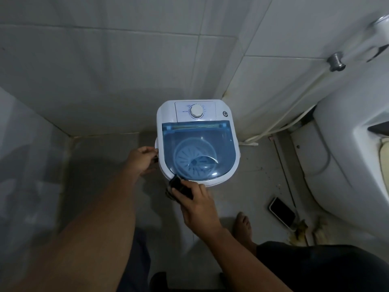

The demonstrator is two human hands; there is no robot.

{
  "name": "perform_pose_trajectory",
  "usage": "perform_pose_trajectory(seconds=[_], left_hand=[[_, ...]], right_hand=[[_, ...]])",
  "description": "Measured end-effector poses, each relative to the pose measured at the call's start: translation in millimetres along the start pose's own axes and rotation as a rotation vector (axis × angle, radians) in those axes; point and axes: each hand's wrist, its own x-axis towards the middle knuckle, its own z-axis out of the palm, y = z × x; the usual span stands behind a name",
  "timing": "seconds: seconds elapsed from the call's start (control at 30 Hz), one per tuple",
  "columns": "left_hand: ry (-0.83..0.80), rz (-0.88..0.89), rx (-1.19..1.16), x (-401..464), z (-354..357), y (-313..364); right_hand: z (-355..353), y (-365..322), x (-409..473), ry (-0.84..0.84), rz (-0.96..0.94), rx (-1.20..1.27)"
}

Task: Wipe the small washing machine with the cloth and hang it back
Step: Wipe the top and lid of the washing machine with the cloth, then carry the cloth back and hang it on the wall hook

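Cloth at the washer's front rim

Right hand (pixel 196 204) grips the dark cloth (pixel 179 187) at the washer's (pixel 168 114) 7 o'clock edge; left hand (pixel 143 159) curls on its 9 o'clock side handle.

A phone (pixel 282 211) lies on the tiled floor (pixel 248 178) at lower right, near a white toilet (pixel 341 157). A metal valve (pixel 336 61) sits on the wall at upper right.

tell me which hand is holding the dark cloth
The right hand: it presses the dark cloth to the washer's front rim, while the left hand grips the side.
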Motion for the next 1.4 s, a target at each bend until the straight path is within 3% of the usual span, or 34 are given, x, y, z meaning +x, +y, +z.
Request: perform_pose_trajectory(seconds=[0.07,0.17,0.23,0.3,0.43,0.53,0.6,0.7,0.8,1.03,1.1,1.2,1.3,1.4], left_hand=[[-0.011,-0.006,0.003,-1.2,-0.5,1.1],[-0.021,-0.017,-0.003,-0.6,0.0,1.1],[-0.026,-0.019,-0.007,-1.5,0.3,1.2],[-0.030,-0.013,-0.024,-1.2,0.4,-0.1],[-0.058,-0.023,-0.051,-0.6,-4.1,-1.3],[-0.075,-0.053,-0.065,0.2,-7.6,-2.2],[-0.076,-0.072,-0.094,-0.1,-7.8,-0.5],[-0.106,-0.130,-0.119,-1.5,-9.6,3.2],[-0.140,-0.158,-0.141,-0.1,-15.4,4.5],[-0.152,-0.200,-0.240,-6.6,-16.7,10.7],[-0.056,-0.166,-0.191,-13.4,-12.6,12.4],[0.147,-0.076,-0.106,-26.0,-14.6,11.9],[0.160,0.016,0.078,-56.5,-13.8,14.8],[-0.006,0.047,0.157,-113.2,-0.8,24.4]], right_hand=[[-5.3,6.6,-5.0,0.058,0.081,0.032],[-21.5,37.1,-17.9,0.279,0.341,0.110],[-29.9,52.3,-11.6,0.297,0.387,0.036],[-32.6,52.4,7.4,0.189,0.266,-0.066],[-23.5,33.8,46.1,-0.162,-0.245,-0.251],[-24.8,38.3,92.8,-0.269,-0.403,-0.323],[-28.4,43.3,137.1,-0.266,-0.334,-0.382],[-30.8,39.0,202.9,-0.189,-0.074,-0.385],[-16.2,29.0,225.8,-0.140,0.008,-0.339],[13.7,1.3,139.5,-0.198,-0.280,-0.267],[12.3,0.5,102.6,-0.232,-0.367,-0.283],[2.8,4.7,47.7,-0.428,-0.417,-0.371],[-25.7,11.0,14.0,-0.522,-0.219,-0.298],[-85.2,2.5,18.0,-0.315,0.100,0.087]])
